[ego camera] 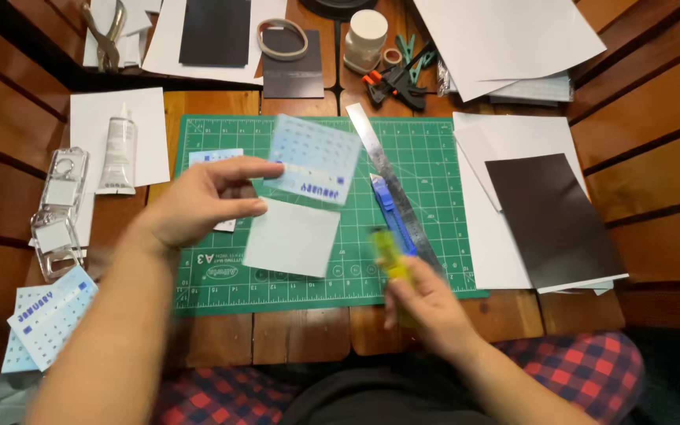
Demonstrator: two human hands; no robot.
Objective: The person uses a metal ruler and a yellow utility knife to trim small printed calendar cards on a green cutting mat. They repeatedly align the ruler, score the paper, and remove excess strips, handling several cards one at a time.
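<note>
My left hand (pixel 198 201) is up over the green cutting mat (pixel 426 157), pinching a small blue calendar card (pixel 314 160) by its left edge between thumb and fingers. The card hangs tilted above the mat, not resting on it, with a plain pale square of card (pixel 293 236) lying flat on the mat just below. My right hand (pixel 423 303) sits at the near edge of the bench, closed around a yellow knife (pixel 387 256) whose tip points up toward the mat; it's blurred, so I can't tell exactly how the fingers lie.

I'd say I'm between lining up and trimming: the card is lifted for a look, not yet laid down. The next move, as I judge it, calls for setting the card flat and square on the mat, and the metal ruler (pixel 391 185) and blue knife (pixel 391 212) lie just right of it, slanting across the mat.

Left forearm comes in from the near left corner, wrist bent inward. Right wrist is low, near my lap. More calendar cards (pixel 45 315) sit at the near left edge.
</note>
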